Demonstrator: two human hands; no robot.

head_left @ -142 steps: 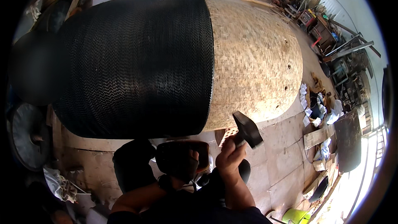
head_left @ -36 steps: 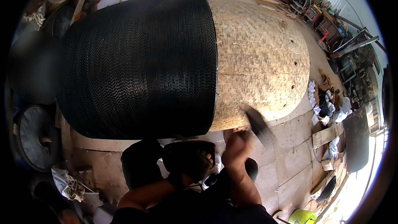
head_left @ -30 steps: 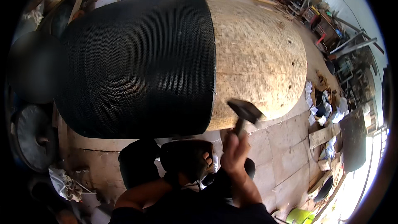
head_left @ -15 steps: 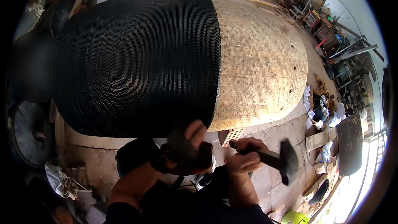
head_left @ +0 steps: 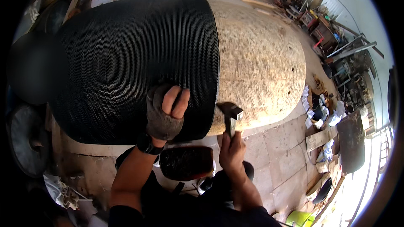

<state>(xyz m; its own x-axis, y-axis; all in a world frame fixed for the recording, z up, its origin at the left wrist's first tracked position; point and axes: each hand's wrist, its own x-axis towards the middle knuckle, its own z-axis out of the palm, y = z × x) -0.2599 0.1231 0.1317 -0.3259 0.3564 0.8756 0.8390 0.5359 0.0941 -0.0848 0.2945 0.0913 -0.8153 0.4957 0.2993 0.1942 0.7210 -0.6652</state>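
Note:
A large drum lies across the view. Its left part is wrapped in black ridged material and its right part is a bare, mottled tan surface. My left hand, in a grey glove with some bare fingers, is at the black part's lower right with fingers curled; what they hold, if anything, is hidden. My right hand grips a hammer by its handle. The hammer's head is over the tan surface, just right of the seam. Between my legs and below the drum is an open box with dark contents.
Round metal discs stand at the left. Rags and paper, a board and a dark cylinder lie on the right floor. Tools and machinery line the right wall. A yellow-green container sits lower right.
My left hand has moved up from over the box onto the black wrapping. My right hand has brought the hammer left and up, its head now beside the seam.

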